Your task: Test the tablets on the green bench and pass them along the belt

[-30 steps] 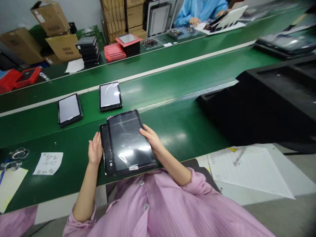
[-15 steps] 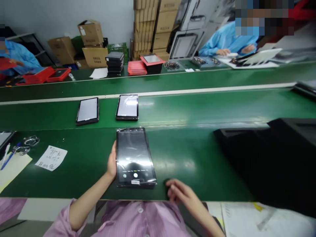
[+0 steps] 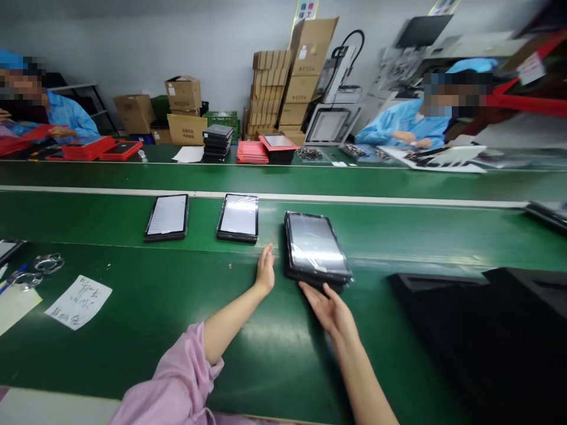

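A tablet [image 3: 315,245] with a lit pale screen and a clear film wrap sits toward the far side of the green bench, thick and black along its edges. My right hand [image 3: 330,310] is at its near edge, palm up and fingers stretched out, with the fingertips at or just under that edge; whether they bear any weight I cannot tell. To the left of the tablet, my left hand [image 3: 266,270] is held flat with straight fingers, a small gap between it and the tablet. Two more tablets with white screens, one farther left [image 3: 167,216] and one nearer [image 3: 238,216], lie beyond my left hand.
Black foam-like material [image 3: 469,330] covers the right of the bench. A handwritten note [image 3: 78,302], pens and clear plastic rings [image 3: 48,262] lie at left. Across the bench two people in blue work beside red covers [image 3: 88,149], a black stack [image 3: 217,141] and cartons [image 3: 188,128].
The tablet has moved from in front of me, away and to the right. Both hands have reached forward; my left hand has come off its side, and my right hand has come to its near edge.
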